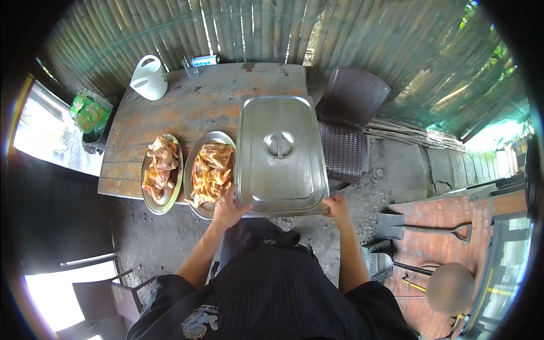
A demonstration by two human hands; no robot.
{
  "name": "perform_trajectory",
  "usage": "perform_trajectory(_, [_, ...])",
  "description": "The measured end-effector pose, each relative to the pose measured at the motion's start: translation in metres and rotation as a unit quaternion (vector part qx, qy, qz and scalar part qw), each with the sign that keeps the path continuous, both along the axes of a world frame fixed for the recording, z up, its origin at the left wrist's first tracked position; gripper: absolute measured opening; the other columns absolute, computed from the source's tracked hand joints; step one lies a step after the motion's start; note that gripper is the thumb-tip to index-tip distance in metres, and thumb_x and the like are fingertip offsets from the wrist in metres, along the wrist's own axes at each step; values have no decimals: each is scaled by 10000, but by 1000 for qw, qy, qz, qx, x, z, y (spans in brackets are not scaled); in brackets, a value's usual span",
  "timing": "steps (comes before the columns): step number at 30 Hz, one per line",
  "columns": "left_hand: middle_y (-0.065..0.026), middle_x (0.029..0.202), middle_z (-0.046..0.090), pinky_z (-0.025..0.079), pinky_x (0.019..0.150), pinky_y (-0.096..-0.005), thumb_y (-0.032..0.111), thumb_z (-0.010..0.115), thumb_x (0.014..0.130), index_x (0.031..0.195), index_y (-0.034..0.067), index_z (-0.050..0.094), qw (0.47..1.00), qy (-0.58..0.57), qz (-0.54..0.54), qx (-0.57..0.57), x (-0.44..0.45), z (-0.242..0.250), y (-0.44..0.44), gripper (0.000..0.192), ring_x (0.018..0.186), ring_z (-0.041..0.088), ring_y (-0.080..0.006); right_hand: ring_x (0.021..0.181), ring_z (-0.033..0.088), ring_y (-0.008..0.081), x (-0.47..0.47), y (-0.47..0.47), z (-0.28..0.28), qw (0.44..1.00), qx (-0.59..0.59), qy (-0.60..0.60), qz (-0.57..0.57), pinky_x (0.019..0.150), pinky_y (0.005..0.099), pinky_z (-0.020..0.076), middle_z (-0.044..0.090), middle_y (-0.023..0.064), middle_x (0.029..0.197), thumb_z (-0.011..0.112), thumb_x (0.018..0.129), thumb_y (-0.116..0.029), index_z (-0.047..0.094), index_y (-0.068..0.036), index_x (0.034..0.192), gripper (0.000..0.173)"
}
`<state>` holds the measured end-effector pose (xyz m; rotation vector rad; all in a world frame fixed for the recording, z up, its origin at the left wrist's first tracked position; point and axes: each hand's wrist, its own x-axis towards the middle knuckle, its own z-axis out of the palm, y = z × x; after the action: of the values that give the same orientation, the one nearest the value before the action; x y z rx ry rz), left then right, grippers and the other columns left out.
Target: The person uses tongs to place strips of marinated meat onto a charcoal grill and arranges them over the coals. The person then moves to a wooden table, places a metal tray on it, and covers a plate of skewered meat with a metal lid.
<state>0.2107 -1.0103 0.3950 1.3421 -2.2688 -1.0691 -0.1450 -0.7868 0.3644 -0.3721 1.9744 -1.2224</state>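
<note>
A covered steel food pan (280, 178) lies at the right end of the wooden table, its near edge jutting past the table's edge. My left hand (229, 207) is at the near left corner, fingers spread, thumb on the rim, fingertips by the meat. My right hand (338, 208) grips the near right corner between thumb and fingers. Just left of the pan, an oval metal platter (189, 170) holds browned, seasoned meat pieces (210, 174). A second oval platter (172, 195), farther left, carries more meat (160, 168). Both platters overhang the near edge. The pan's contents are hidden.
On the wooden table (199, 106) stand a white bucket (151, 83), a clear glass (191, 70) and a white-and-blue box (206, 60). A brown woven plastic chair (344, 144) is at the right. A shovel (425, 229) lies beyond. Green packs (90, 112) sit left of the table.
</note>
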Motion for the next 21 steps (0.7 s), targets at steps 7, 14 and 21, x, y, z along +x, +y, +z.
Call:
perform_trajectory(7, [-251, 1585, 585, 477, 1209, -574, 441, 938, 839, 1565, 108, 611, 926, -110, -84, -351, -36, 129, 37, 863, 1539, 506, -436, 883, 812, 307, -23, -31, 119, 901, -307, -301, 48, 749, 514, 711, 790, 148, 1050, 665, 1055, -151, 666, -11, 1106, 149])
perform_trajectory(14, [-72, 1195, 846, 676, 953, -390, -2, 767, 919, 1180, 111, 838, 861, 50, -109, -495, -62, 183, -57, 293, 1076, 827, -257, 795, 816, 319, -37, -94, 118, 841, -428, -313, 105, 752, 486, 707, 808, 221, 1013, 491, 1172, -513, 680, -55, 1071, 505])
perform_trajectory(21, [-61, 1163, 839, 679, 844, -391, -22, 767, 858, 1196, 125, 818, 881, 78, -138, -447, -45, 215, -121, 372, 993, 818, -291, 760, 786, 392, 18, -120, -45, 971, 32, -230, -59, 615, 523, 682, 666, 295, 1198, 733, 1050, -214, 502, 88, 1451, 553])
